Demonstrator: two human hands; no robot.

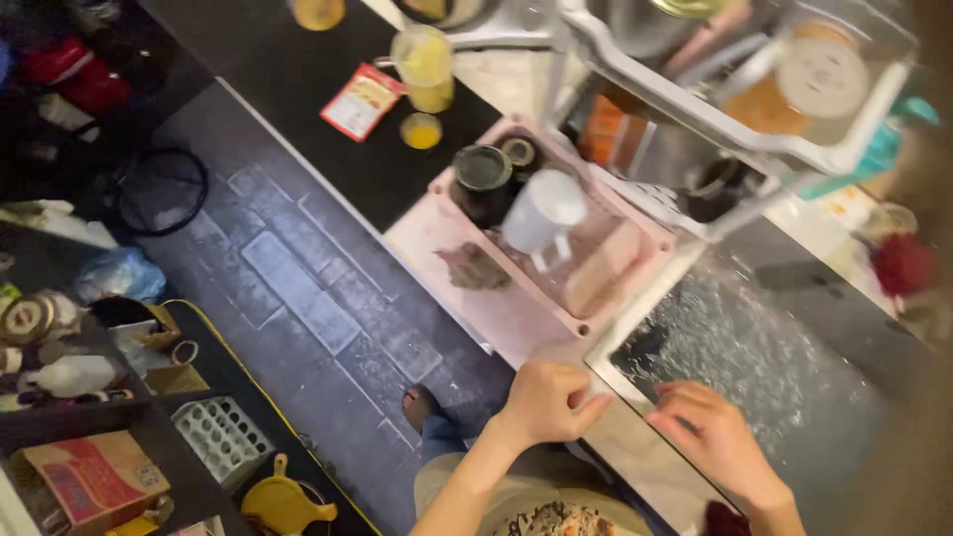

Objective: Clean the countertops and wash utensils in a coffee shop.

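Seen from above, a person stands at a kitchen bench, both bare hands at its near edge. The left hand is curled into a loose fist, knuckles up, and rests against the foot of a white rack leg that comes down at the corner of a wet, speckled sink; whether the fingers grip anything cannot be told. The right hand lies just beside it, fingers bent and spread over the sink's rim, holding nothing that shows. Farther along the bench sits a pink tray carrying a dark round jar, a white mug and a pale block, with a brown smear on its bare part. Beyond the tray, on the dark stretch of bench, stand a yellow-filled jug, a small yellow cup and a red-and-white packet. The white rack above the sink holds pots and containers. One foot shows on the grey tiled floor.
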